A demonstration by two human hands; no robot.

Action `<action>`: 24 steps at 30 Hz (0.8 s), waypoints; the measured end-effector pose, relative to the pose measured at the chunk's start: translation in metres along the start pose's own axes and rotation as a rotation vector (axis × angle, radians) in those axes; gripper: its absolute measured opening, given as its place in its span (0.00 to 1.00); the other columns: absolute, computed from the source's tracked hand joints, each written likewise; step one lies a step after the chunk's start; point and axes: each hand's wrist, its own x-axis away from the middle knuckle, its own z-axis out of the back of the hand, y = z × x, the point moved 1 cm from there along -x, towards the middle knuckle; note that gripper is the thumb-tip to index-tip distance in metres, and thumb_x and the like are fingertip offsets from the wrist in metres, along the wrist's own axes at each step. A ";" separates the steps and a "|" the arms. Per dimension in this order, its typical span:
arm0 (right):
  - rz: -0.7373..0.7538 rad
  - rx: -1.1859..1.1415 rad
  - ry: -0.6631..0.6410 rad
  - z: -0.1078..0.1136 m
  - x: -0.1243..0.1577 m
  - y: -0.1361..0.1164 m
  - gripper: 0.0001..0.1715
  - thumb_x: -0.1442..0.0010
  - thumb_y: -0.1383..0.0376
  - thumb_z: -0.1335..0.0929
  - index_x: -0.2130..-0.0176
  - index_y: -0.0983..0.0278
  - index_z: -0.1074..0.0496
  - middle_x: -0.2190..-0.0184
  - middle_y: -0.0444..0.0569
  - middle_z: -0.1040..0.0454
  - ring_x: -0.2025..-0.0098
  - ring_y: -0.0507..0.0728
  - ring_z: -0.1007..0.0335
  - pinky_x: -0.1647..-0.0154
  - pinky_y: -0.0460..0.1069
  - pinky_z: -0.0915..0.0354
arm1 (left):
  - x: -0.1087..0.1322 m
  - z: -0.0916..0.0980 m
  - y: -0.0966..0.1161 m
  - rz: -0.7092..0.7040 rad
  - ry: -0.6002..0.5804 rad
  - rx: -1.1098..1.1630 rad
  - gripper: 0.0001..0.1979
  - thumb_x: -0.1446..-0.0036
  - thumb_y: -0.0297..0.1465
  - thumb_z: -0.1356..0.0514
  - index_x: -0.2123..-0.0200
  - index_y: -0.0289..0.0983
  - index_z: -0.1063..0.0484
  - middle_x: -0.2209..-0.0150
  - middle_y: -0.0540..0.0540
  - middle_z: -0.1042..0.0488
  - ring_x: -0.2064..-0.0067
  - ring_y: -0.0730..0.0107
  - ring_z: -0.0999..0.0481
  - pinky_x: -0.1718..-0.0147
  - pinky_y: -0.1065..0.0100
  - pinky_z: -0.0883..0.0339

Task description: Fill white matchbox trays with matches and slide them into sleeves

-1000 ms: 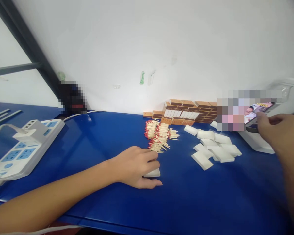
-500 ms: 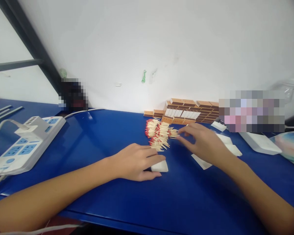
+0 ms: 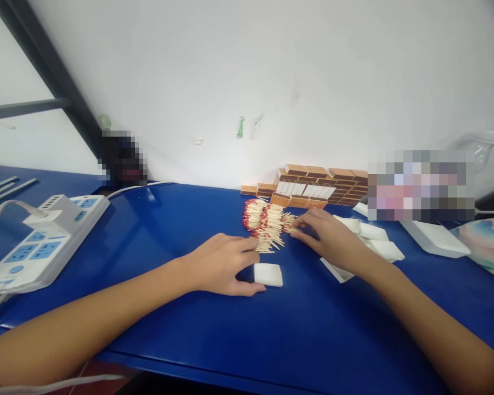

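Note:
A pile of red-tipped matchsticks (image 3: 267,224) lies on the blue table. At its right edge, the thumb and forefinger of my right hand (image 3: 327,237) close on some stick ends. My left hand (image 3: 226,263) rests on the table with its fingers apart. Its fingertips reach the near left side of the pile, and its thumb lies by the near left corner of a small white matchbox tray (image 3: 268,275). Several more white trays (image 3: 372,231) lie beyond my right wrist, partly hidden by it.
Stacked brown matchboxes (image 3: 325,184) stand against the white wall behind the pile. On the left is a power strip (image 3: 45,247) with a white cable. A white box (image 3: 435,239) and a colourful bag (image 3: 488,244) are at the right, beside a blurred-out area.
My left hand has drawn back slightly from over the small white tray, which now shows whole, and its fingers sit nearer the pile. My right hand has moved left into the matchsticks.

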 end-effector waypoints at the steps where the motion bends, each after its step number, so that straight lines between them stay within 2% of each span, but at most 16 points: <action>1: 0.004 -0.012 -0.004 0.000 0.000 0.000 0.15 0.29 0.52 0.35 0.59 0.59 0.27 0.61 0.54 0.27 0.59 0.64 0.29 0.55 0.60 0.31 | 0.000 0.000 0.000 -0.002 0.003 0.001 0.22 0.36 0.50 0.39 0.62 0.35 0.23 0.64 0.46 0.25 0.67 0.68 0.24 0.73 0.67 0.37; 7: 0.001 -0.018 -0.042 0.000 0.000 -0.002 0.16 0.29 0.52 0.35 0.64 0.59 0.29 0.64 0.53 0.28 0.60 0.63 0.30 0.57 0.59 0.32 | -0.002 -0.001 -0.001 0.006 0.038 0.008 0.23 0.34 0.51 0.40 0.60 0.35 0.23 0.65 0.47 0.25 0.66 0.68 0.23 0.72 0.67 0.38; 11: -0.027 -0.031 -0.057 0.000 0.002 -0.002 0.19 0.29 0.50 0.36 0.65 0.59 0.29 0.65 0.53 0.27 0.62 0.63 0.31 0.60 0.58 0.32 | -0.002 -0.001 -0.001 0.015 0.021 0.021 0.22 0.35 0.50 0.39 0.59 0.36 0.23 0.64 0.48 0.24 0.65 0.68 0.23 0.72 0.66 0.37; 24: -0.137 -0.063 -0.161 0.006 0.004 -0.006 0.28 0.30 0.41 0.39 0.67 0.59 0.31 0.66 0.54 0.26 0.63 0.63 0.29 0.63 0.57 0.34 | -0.002 0.000 -0.001 0.013 0.025 0.018 0.22 0.35 0.50 0.39 0.62 0.36 0.23 0.64 0.49 0.24 0.66 0.69 0.23 0.73 0.65 0.39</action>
